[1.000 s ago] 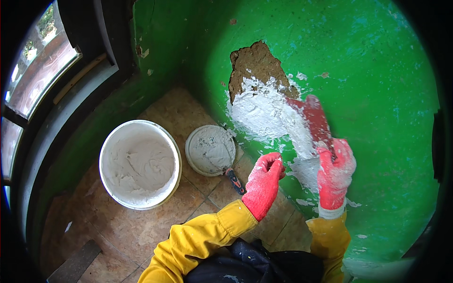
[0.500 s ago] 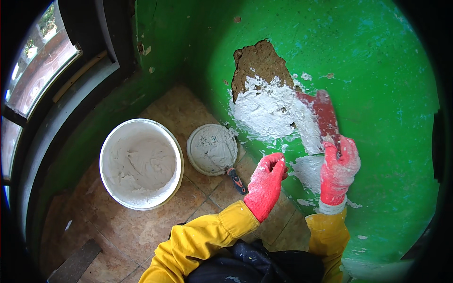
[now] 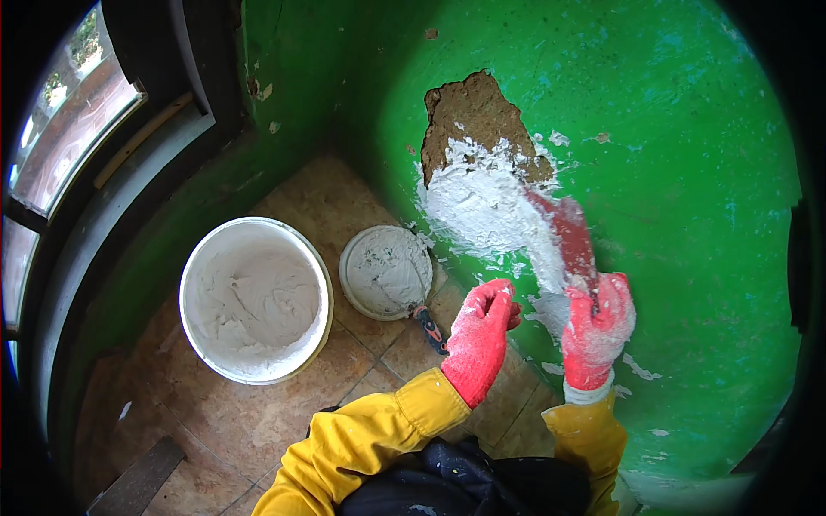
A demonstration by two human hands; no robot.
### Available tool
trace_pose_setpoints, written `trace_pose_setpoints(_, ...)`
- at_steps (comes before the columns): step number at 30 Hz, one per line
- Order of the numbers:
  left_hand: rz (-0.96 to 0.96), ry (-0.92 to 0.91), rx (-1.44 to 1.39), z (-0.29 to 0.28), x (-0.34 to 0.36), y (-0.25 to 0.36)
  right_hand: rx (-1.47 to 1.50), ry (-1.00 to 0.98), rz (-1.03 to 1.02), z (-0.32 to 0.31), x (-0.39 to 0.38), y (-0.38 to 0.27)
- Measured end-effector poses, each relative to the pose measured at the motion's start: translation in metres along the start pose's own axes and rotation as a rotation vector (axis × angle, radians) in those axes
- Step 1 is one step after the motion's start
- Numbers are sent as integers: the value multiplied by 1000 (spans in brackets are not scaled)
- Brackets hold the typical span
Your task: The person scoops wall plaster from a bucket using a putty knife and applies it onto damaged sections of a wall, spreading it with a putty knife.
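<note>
A red trowel [image 3: 575,245] smeared with white plaster is in my right hand [image 3: 598,331], its long edge against the wall. Its gloved fingers wrap the near end. Wet white plaster [image 3: 486,206] covers the lower part of a broken brown hole [image 3: 477,112] in the green wall, and a strip of it runs along the blade. To the left of the trowel, my left hand [image 3: 480,335] hovers in front of the wall with its fingers curled in. Nothing shows in it, and it touches no tool. Both gloves are pink-red and dusted white.
A large white bucket [image 3: 323,335] of plaster stands on the tiled floor [image 3: 215,430] at the left. Beside it lies a round plaster-covered lid [image 3: 348,288] with a dark-handled scraper [image 3: 430,331] on it. A window [image 3: 73,129] is far left, a dark board [image 3: 138,477] lower left.
My right hand and the trowel have moved left and slightly down across the wall, uncovering the hole's right edge. My left hand has hardly moved.
</note>
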State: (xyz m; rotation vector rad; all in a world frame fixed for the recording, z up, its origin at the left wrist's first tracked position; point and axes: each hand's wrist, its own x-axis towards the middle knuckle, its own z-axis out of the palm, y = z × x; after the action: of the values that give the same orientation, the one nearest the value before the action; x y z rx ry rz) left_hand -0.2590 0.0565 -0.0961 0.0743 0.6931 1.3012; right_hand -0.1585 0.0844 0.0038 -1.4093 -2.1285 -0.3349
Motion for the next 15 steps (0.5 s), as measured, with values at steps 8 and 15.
trace_pose_setpoints(8, 93, 44, -25, -9, -1, 11, -38, -80, -191, 35, -12, -2)
trace_pose_setpoints(15, 211, -36, 180, 17, 4, 25, -61, 16, -107, 32, -4, 7)
